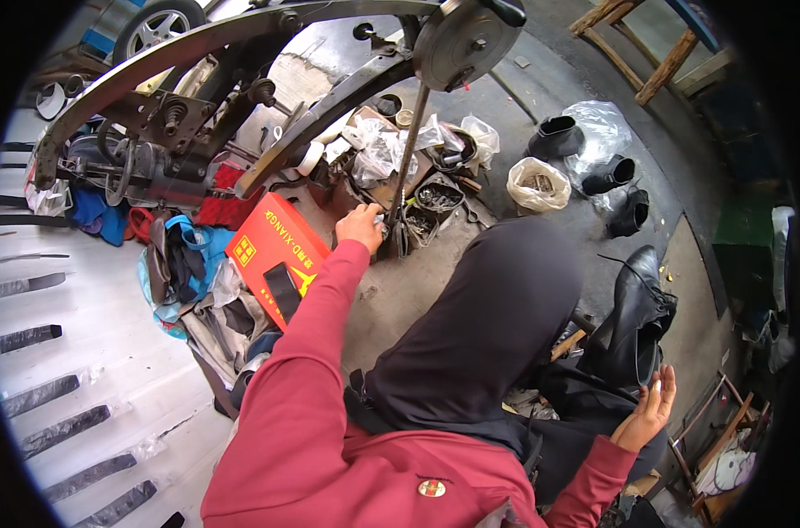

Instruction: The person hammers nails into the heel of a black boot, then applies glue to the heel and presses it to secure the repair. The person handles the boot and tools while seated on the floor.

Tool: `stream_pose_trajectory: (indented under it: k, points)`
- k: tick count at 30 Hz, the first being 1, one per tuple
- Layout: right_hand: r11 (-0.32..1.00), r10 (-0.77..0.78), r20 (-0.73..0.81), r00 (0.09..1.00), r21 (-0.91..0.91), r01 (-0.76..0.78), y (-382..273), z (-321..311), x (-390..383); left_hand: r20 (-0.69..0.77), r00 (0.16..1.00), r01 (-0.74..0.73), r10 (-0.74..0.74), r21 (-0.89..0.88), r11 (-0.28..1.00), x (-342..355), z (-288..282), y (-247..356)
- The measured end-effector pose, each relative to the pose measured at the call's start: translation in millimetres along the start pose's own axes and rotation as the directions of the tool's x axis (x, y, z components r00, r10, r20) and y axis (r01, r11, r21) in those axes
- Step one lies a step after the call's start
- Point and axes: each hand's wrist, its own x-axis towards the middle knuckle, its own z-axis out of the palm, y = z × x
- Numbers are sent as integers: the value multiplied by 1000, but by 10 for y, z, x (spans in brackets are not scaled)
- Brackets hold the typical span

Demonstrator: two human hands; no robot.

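Observation:
My left hand (360, 229) reaches forward beside the open containers of small dark bits, its fingers closed at a small pale thing that I cannot make out. Close to its fingertips stand a small bin (420, 226) and a second container (440, 194), both holding small metallic-looking pieces. A black lace-up shoe (624, 339) rests over my lower leg on the right, its opening towards me. Beside the heel of that shoe is my right hand (651, 409), palm up with fingers stretched out. Whether its fingertips touch the shoe is unclear.
A sewing machine (167, 172) with a large handwheel (469, 44) rises at the upper left. Left of my arm lies a red box (281, 242) with a dark phone (283, 290) on it. Several black shoes (607, 176) and a pale bag (539, 185) stand on the floor ahead.

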Motion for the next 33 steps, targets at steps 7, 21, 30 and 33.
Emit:
stream_pose_trajectory:
  k: [7, 21, 30, 33]
  points:
    - [995, 18, -11, 1000, -99, -19, -91, -9, 57, -26, 998, -56, 59, 113, 992, 115, 202, -36]
    - [971, -227, -84, 970, 54, 232, -357, 160, 0, -480, 867, -291, 131, -275, 917, -213, -1143, 678]
    - [734, -671, 195, 715, 46, 677, -1068, 750, -526, -686, 617, -781, 385, -593, 196, -707, -3065, 2450]
    - [726, -683, 361, 635, 242, 643, -1185, 784, -673, -616, 464, -718, 636, -682, -137, -917, -3144, 3087]
